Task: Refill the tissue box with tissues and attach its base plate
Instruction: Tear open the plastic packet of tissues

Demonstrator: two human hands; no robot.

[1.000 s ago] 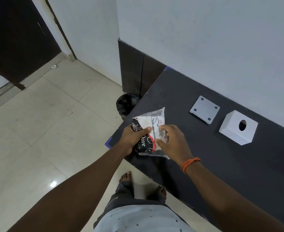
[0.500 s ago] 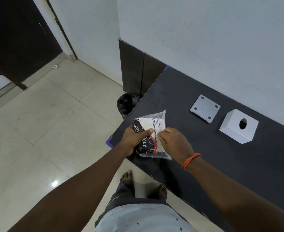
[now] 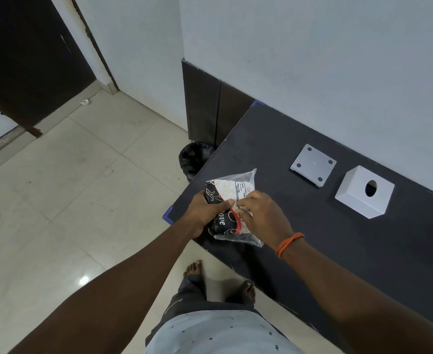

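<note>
Left hand (image 3: 205, 213): gripping tissue pack (image 3: 229, 208)
Right hand (image 3: 261, 215): pinching its wrapper
Surface: dark table (image 3: 312, 238)
Right of hands: base plate (image 3: 313, 164), tissue box (image 3: 364, 191)
Room: white wall (image 3: 312, 60), tiled floor (image 3: 70, 187)

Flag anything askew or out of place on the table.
Nothing is damaged or spilled. The base plate lies detached beside the tissue box, as the task expects. Both hands, left and right, hold the tissue pack at the table corner.

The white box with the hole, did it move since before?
No. The white box sits in the same spot beside the base plate, near the wall, untouched.
</note>
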